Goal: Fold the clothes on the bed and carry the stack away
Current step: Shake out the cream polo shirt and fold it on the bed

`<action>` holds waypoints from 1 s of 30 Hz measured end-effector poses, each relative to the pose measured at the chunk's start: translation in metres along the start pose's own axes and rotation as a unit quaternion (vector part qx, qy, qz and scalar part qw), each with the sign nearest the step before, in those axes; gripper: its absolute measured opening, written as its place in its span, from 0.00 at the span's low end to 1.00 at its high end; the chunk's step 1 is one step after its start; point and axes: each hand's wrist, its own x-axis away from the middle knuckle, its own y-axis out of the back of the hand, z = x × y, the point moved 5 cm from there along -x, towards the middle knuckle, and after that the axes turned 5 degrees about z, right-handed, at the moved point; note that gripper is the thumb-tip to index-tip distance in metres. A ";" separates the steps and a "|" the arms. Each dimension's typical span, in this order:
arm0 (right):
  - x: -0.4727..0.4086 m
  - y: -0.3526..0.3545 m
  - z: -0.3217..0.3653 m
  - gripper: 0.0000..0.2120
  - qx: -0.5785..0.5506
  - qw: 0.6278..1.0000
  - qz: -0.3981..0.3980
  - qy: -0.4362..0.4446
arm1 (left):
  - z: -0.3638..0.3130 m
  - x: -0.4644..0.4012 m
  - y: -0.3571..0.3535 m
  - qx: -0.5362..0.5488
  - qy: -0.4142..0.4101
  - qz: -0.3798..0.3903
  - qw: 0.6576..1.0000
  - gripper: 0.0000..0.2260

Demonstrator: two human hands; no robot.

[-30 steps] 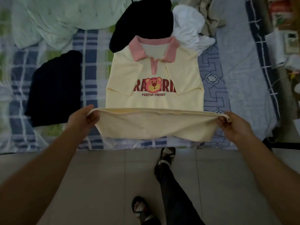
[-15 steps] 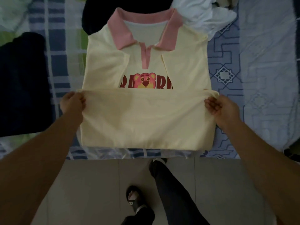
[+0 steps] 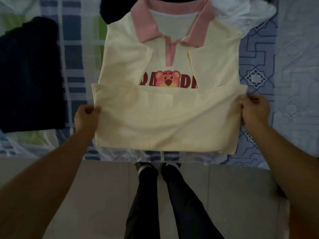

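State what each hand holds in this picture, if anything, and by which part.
Both hold the yellow polo shirt by its folded-up lower half: the left hand pinches the left side edge, the right hand the right side edge.

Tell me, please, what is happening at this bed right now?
A person is folding a pale yellow polo shirt with a pink collar on the bed. The left hand and right hand each pinch a side of its turned-up lower half, which covers the bottom of the bear print. A folded dark garment lies alongside.
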 end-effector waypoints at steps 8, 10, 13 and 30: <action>0.087 0.017 -0.078 0.16 0.161 0.974 0.150 -0.049 | 0.084 0.052 -0.002 -0.050 0.028 0.133 0.989 0.17; 0.100 0.013 -0.091 0.14 0.103 0.970 0.196 -0.100 | 0.099 0.060 -0.008 -0.016 0.047 0.178 0.983 0.14; 0.115 0.010 -0.108 0.14 0.019 0.962 0.219 -0.163 | 0.109 0.064 -0.013 0.092 0.092 0.208 0.970 0.12; 0.136 0.040 -0.137 0.09 -0.119 0.950 0.220 -0.185 | 0.129 0.066 0.016 0.237 0.174 0.194 0.936 0.10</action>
